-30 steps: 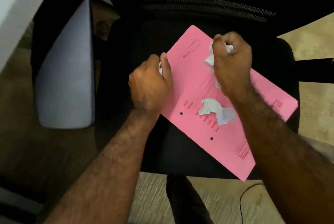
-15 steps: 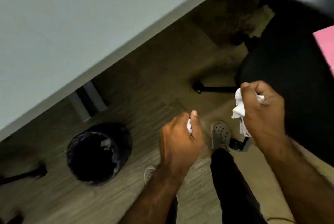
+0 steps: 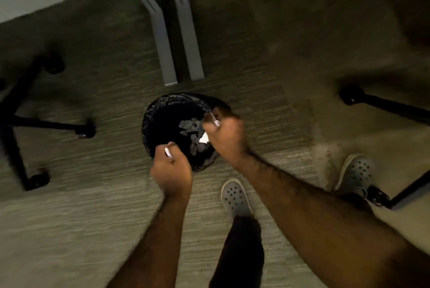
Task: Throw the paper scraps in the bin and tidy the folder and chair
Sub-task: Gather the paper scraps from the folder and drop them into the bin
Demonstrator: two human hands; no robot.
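A round black bin (image 3: 162, 113) with a dark liner stands on the carpet under the desk, with paper scraps (image 3: 189, 126) lying inside. My right hand (image 3: 225, 138) is over the bin's right rim, closed on white paper scraps (image 3: 204, 138) that poke out below the fingers. My left hand (image 3: 171, 168) is at the bin's near rim, fist closed on a small white scrap (image 3: 167, 151). The pink folder and the chair seat are out of view.
Grey desk legs (image 3: 172, 38) stand just behind the bin. A black wheeled chair base (image 3: 35, 122) is at the left, and another chair base leg (image 3: 384, 106) is at the right. My feet in grey perforated clogs (image 3: 235, 195) stand near the bin.
The view swung from the chair and pink folder down to the floor. Both hands carried their scraps leftward and now hang over the bin, which moved to the centre of view.
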